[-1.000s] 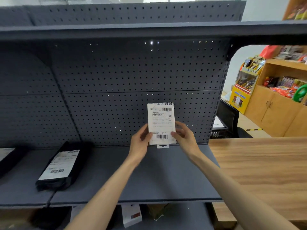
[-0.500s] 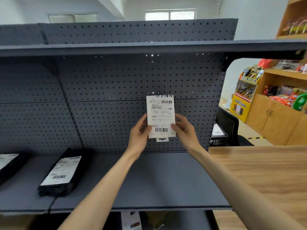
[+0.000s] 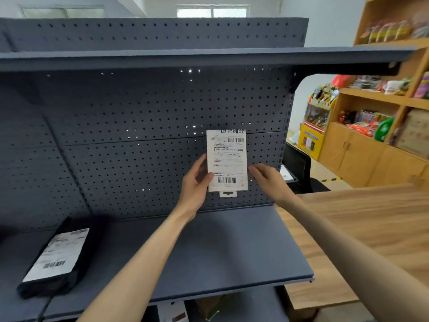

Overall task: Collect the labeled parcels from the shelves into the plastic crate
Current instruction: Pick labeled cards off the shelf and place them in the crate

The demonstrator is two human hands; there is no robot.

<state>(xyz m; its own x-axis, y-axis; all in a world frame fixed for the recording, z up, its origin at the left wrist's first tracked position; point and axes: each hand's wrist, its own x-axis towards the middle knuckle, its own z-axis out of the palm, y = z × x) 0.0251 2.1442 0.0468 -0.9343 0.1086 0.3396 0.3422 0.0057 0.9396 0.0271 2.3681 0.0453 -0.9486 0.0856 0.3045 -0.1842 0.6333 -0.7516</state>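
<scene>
The left hand (image 3: pixel 195 182) grips the parcel (image 3: pixel 227 161) at its lower left edge, thumb on the printed face and fingers behind. The right hand (image 3: pixel 267 180) has its fingers nearly straight, with the tips at the parcel's right edge. Contact is probable, but a firm grip cannot be confirmed. The hands are apart, one on each side of the parcel.

The parcel is a flat white pack. It is held upright in the air, clear of the shelf (image 3: pixel 220 252) and in front of the pegboard (image 3: pixel 139 112). The printed face is toward the camera, with barcodes near the top and bottom. This orientation probably serves a label check before collection. A hang tab (image 3: pixel 228 194) projects from the bottom edge, so the pack appears inverted. The two-sided hold keeps a thin, light pack flat and steady.

A black parcel (image 3: pixel 79 259) with a white label (image 3: pixel 58 254) lies flat at the left of the same shelf, well apart from the hands. It is probably a later pick. The crate is not in view, so the carry direction cannot be determined.

The shelf is a dark grey board with a matt surface. A top shelf (image 3: pixel 185 59) runs overhead. Small boxes (image 3: pixel 171 312) are partly visible on a lower level, below the front edge. A wooden table (image 3: pixel 359 228) adjoins the shelf on the right. Beyond it, a wooden cabinet (image 3: pixel 348 156) carries coloured packaged goods. Windows (image 3: pixel 211 12) sit high on the rear wall.
</scene>
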